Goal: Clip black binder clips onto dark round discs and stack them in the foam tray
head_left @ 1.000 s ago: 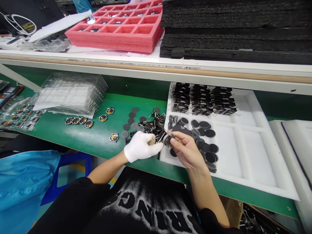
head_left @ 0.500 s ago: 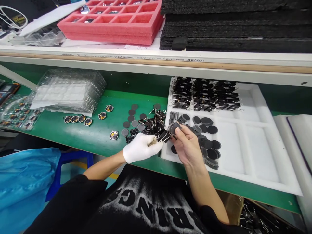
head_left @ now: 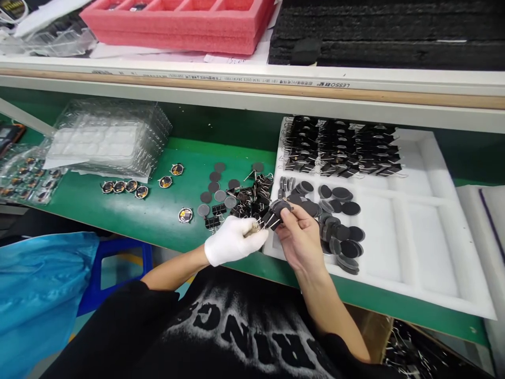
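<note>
My left hand [head_left: 235,241], in a white glove, is closed on the wire handles of a black binder clip [head_left: 272,220]. Bare, my right hand [head_left: 302,237] pinches a dark round disc [head_left: 281,207] between thumb and fingers. The clip's jaws meet the disc's near left edge; whether they grip it is hard to make out. Just beyond my left hand lies a heap of black binder clips [head_left: 252,195]. Beneath and right of my right hand, many loose dark discs [head_left: 342,231] lie in a white foam tray [head_left: 379,237].
Clips with discs stand in rows [head_left: 339,145] in the tray's back compartment. Several round parts with orange and black faces [head_left: 131,186] lie on the green table [head_left: 158,218], near stacked clear plastic trays [head_left: 106,137]. A shelf edge [head_left: 236,89] crosses above, carrying a pink foam box [head_left: 181,26].
The binder clip has come up to the disc, and its jaws now overlap the disc's edge. Both hands keep nearly the same place while the whole view has shifted slightly.
</note>
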Demonstrator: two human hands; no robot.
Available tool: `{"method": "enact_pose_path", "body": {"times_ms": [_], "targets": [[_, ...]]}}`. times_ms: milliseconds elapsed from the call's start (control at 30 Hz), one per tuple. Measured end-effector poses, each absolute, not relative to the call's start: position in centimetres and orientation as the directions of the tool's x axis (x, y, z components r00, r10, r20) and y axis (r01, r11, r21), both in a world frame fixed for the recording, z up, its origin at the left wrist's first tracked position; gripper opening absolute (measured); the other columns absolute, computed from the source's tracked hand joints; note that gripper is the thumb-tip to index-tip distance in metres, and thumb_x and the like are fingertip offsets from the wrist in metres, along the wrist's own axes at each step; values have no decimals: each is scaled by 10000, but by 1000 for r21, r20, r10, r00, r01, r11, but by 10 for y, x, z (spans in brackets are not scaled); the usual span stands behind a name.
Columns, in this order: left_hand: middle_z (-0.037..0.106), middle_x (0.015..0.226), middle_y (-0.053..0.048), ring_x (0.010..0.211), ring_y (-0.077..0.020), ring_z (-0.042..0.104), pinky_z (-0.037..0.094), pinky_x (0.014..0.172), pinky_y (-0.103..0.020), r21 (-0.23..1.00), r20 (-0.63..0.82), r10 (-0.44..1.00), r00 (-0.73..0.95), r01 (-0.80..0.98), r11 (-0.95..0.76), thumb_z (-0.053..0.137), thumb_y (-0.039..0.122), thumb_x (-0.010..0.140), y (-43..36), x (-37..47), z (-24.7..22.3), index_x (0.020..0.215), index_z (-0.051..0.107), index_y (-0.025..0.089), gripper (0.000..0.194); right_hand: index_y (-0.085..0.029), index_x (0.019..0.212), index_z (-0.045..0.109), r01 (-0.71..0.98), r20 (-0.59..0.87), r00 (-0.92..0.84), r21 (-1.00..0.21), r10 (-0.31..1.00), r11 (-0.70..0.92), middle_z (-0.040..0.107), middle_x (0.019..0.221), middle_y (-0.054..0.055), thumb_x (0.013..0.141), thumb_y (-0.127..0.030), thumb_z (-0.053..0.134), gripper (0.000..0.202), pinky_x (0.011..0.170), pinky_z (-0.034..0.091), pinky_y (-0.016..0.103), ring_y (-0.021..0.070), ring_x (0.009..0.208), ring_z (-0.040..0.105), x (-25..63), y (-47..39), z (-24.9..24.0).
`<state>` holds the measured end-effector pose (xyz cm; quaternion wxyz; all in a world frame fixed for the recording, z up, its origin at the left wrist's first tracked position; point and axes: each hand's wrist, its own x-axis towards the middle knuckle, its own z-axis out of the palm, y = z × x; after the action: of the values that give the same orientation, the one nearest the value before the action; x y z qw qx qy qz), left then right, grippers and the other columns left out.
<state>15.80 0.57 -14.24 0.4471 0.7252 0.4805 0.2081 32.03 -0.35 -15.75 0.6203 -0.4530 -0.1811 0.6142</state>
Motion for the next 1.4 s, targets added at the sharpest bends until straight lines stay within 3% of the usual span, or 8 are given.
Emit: {"method": "enact_pose_path", "body": {"times_ms": [167,300,533,667,833,1033,1233,1400], "targets": [[621,595,68,548,-81,552,408,599,-216,752,-16,862,506,574,-324,628,362,894,13,133,-130,782,631,198,199,-253,943,773,-674,-358,264,-733,896,-95,767,893,-26,673,-349,929,327,752,609,281,113,758,696,327,-6,-155],[620,614,16,568,-117,561,391,603,-258,424,192,911,365,807,-412,477,384,1011,41,86,-123,772,651,189,354,-259,875,744,-770,-380,300,-638,875,-13,730,858,-54,737,-373,874,221,657,581,246,100,748,676,342,-5,-151],[660,1304,-94,1014,-253,680,469,826,-340,58,2,793,609,792,-608,551,452,996,99,78,-149,1446,531,283,481,-261,877,735,-759,-303,156,-645,940,-82,691,817,-48,779,-391,843,195,667,595,253,100,724,656,334,-5,-149],[726,1071,-49,963,-232,689,454,832,-335,91,-85,720,689,725,-683,571,392,997,116,79,-155,1177,682,261,249,-280,915,754,-720,-285,106,-683,953,-124,712,843,-46,771,-380,863,206,711,615,246,98,743,674,338,-11,-148],[733,924,-26,828,-207,681,473,751,-324,196,69,794,605,772,-605,636,389,953,108,63,-137,1018,692,222,188,-271,879,774,-684,-272,44,-710,961,-170,730,812,-28,757,-425,876,221,778,630,256,117,772,703,340,-21,-148],[745,998,-28,953,-173,704,548,861,-319,602,440,785,435,506,-618,669,294,934,60,100,-119,1009,679,219,107,-272,996,814,-480,-46,-83,-873,996,-80,619,1472,74,820,-368,829,202,1097,529,449,293,1325,618,306,-17,-148],[697,1137,-91,1118,-199,663,540,969,-379,662,522,712,470,303,-686,441,309,1045,40,126,-112,1031,661,213,241,-267,997,822,-267,168,24,-949,986,168,744,1271,87,843,-286,789,158,1081,551,441,281,1255,675,306,-17,-146],[706,1069,-88,904,-196,674,529,827,-350,570,491,821,290,606,-555,374,441,1028,38,152,-97,1117,620,199,357,-266,1021,817,75,387,142,-922,911,380,739,1280,86,843,-178,747,210,1052,584,433,267,1168,724,303,-25,-149]]}}
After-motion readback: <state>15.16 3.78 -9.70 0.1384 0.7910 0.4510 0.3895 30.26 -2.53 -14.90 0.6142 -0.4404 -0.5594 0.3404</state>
